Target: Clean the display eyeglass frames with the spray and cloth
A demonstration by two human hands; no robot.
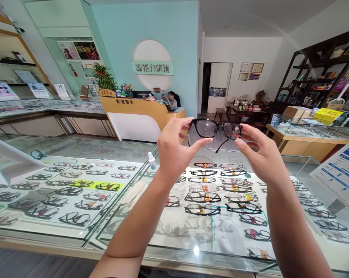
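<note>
Glass counter (168,251) below; blk specs (220,125), see-thru lenses (206,128), 1 red-printed, ends in L hand (176,148) & R hand (259,154) pinch grip

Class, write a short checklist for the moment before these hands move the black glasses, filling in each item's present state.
1. Left hand gripping one end of the black glasses: ok.
2. Right hand gripping the other end: ok.
3. Temple arms folded flat: not ok, one juts below the lenses.
4. Lenses free of smudges: cannot tell, too small.
5. White bottle upright, apart from the left forearm: ok.
</note>
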